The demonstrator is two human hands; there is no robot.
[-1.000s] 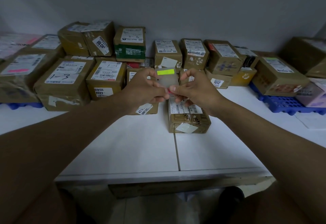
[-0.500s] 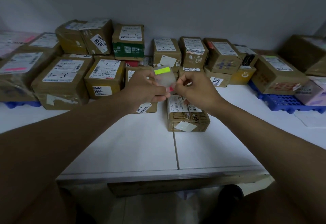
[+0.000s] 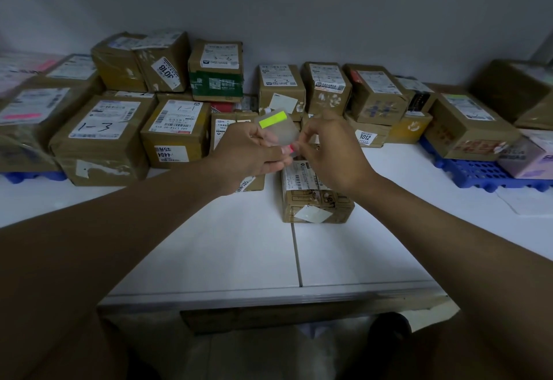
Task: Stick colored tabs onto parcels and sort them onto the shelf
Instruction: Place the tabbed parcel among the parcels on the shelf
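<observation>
My left hand [image 3: 242, 155] grips a small translucent tab sheet [image 3: 282, 131] that carries a yellow-green tab [image 3: 272, 119] along its top edge. My right hand [image 3: 332, 152] pinches a pink tab [image 3: 289, 149] at the sheet's lower edge. Both hands hover above the white table [image 3: 227, 248]. Just below them a small brown parcel [image 3: 314, 197] with a white label lies alone on the table.
Many brown cardboard parcels [image 3: 176, 131] with shipping labels line the back of the table against the grey wall. Blue plastic pallets [image 3: 478, 173] hold boxes at the right and far left. A loose sheet of paper [image 3: 526, 200] lies at the right.
The sheet has tilted slightly and my right fingers have shifted to its lower edge, where a pink tab now shows. Both hands stay in nearly the same place.
</observation>
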